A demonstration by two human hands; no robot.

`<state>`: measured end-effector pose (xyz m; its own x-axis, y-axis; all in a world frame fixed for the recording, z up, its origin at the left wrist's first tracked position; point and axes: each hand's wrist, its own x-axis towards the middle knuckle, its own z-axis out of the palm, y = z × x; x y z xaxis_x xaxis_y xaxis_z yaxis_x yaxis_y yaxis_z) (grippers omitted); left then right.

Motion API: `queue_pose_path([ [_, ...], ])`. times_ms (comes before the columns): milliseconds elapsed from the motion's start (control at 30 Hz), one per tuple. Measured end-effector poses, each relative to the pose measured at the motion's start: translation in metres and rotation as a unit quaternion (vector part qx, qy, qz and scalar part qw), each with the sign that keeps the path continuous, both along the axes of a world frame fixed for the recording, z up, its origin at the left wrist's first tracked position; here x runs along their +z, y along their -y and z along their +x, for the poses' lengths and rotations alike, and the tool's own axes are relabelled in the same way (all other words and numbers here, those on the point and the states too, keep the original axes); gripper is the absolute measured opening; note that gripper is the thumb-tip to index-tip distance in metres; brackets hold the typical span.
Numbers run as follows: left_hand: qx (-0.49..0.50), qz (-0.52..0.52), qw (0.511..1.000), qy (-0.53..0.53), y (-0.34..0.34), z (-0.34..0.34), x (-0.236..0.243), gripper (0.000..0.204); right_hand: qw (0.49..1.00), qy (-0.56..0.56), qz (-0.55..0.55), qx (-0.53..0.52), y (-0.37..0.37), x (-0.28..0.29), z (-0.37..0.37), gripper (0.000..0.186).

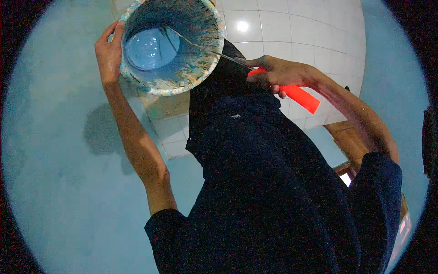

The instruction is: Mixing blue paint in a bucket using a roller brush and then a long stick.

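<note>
At the top of the head view is a paint-splattered bucket (200, 68), tilted so that I see into it. Light blue paint (143, 48) lies in its bottom. My left hand (110, 50) grips the bucket's left rim, fingers on the outside and over the edge. My right hand (278, 73), to the right of the bucket, is closed around the orange-red handle (301, 97) of a paint roller. The roller's thin bent metal rod (232, 59) crosses the rim and reaches down inside toward the paint. What sits on the rod's far end cannot be made out.
A pale blue wall (54, 173) with a darker patch (104, 128) fills the left side. White tiles (283, 27) cover the floor behind and right of the bucket. Brown wooden furniture (349, 139) stands beneath my right forearm. My dark clothing covers the middle.
</note>
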<state>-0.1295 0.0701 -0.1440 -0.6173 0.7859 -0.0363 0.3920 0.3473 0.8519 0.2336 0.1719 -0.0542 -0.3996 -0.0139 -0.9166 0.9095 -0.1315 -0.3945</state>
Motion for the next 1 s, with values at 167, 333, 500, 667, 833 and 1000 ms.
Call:
queue_pose_path([
  [167,-0.011,-0.011,1.000,-0.026,-0.004,0.006,0.012,0.043,0.998,-0.033,-0.059,-0.019,0.006,0.005,0.005,0.060],
  [333,0.011,-0.048,0.999,-0.012,-0.007,0.004,0.006,0.043,0.974,-0.152,0.104,0.130,0.003,0.013,0.004,0.057],
  [500,0.040,-0.067,0.996,0.037,-0.006,0.004,0.011,0.041,0.897,-0.156,0.247,0.332,-0.022,-0.002,0.023,0.055],
  [667,0.026,-0.037,0.998,0.052,-0.006,0.007,0.011,0.039,0.876,-0.235,0.280,0.314,-0.043,-0.012,0.019,0.028],
  [833,-0.003,-0.027,0.999,0.028,-0.009,0.012,0.025,0.036,0.878,-0.262,0.230,0.329,-0.064,-0.026,-0.007,0.029],
  [1000,-0.031,-0.030,0.999,-0.026,-0.017,0.011,0.027,0.035,0.856,-0.245,0.237,0.390,-0.083,-0.037,-0.009,0.032],
])
